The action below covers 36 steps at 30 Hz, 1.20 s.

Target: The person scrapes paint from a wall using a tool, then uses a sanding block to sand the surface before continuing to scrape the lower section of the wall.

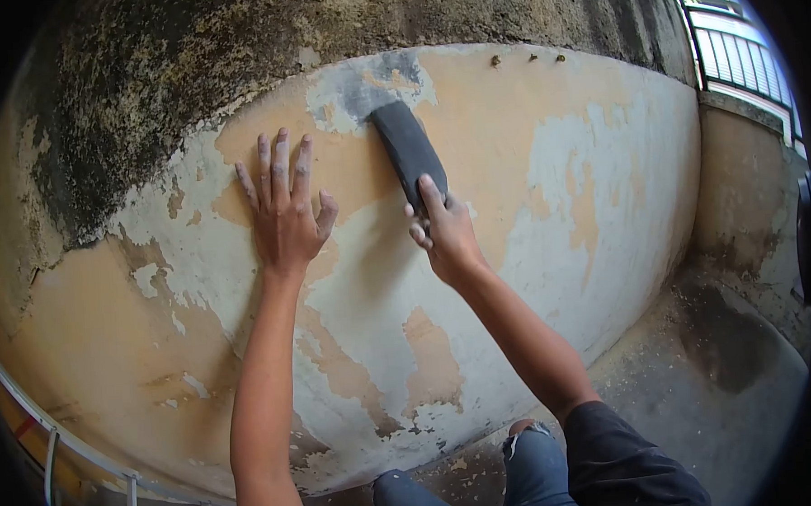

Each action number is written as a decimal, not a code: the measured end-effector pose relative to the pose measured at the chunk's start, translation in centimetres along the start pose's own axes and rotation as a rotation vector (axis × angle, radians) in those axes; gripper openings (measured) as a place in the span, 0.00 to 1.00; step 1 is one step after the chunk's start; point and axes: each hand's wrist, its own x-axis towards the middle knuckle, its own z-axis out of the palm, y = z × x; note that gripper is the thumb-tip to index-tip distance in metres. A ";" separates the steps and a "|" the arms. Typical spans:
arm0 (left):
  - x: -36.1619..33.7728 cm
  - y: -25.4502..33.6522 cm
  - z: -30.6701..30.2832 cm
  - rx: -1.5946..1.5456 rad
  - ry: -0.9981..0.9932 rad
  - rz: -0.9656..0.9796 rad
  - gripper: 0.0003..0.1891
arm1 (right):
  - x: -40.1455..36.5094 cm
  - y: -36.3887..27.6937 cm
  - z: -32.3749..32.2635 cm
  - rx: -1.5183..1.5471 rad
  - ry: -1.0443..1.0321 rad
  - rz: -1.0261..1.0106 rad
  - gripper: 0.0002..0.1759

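Note:
My left hand (286,213) lies against the peeling wall (486,240), its fingers spread and their tips whitened with dust. To its right, my right hand (445,233) is closed around the lower end of a long, dark grey sanding block (407,149), thumb on top. The block slants up and left, its far end by a patch of bare grey (362,92) near the top of the painted area. Whether its whole underside touches the wall cannot be seen. Peach paint and pale exposed layers alternate around both hands.
Rough, blackened masonry (171,73) runs above the painted part. A metal ladder (89,461) lies at the lower left. Concrete floor (666,422) with scattered flakes and a dark stain extends right, towards a side wall (737,184) and railing (736,58).

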 end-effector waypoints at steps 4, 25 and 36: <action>-0.1 0.0 0.1 0.019 -0.013 -0.014 0.36 | 4.0 -3.0 1.2 0.119 0.033 -0.167 0.21; -0.1 0.0 0.1 0.026 -0.008 0.002 0.34 | 3.7 -2.3 -2.7 -0.006 0.003 -0.147 0.21; -0.2 -0.1 0.4 0.046 0.002 0.020 0.34 | -1.9 2.7 -5.2 -0.020 -0.015 -0.050 0.21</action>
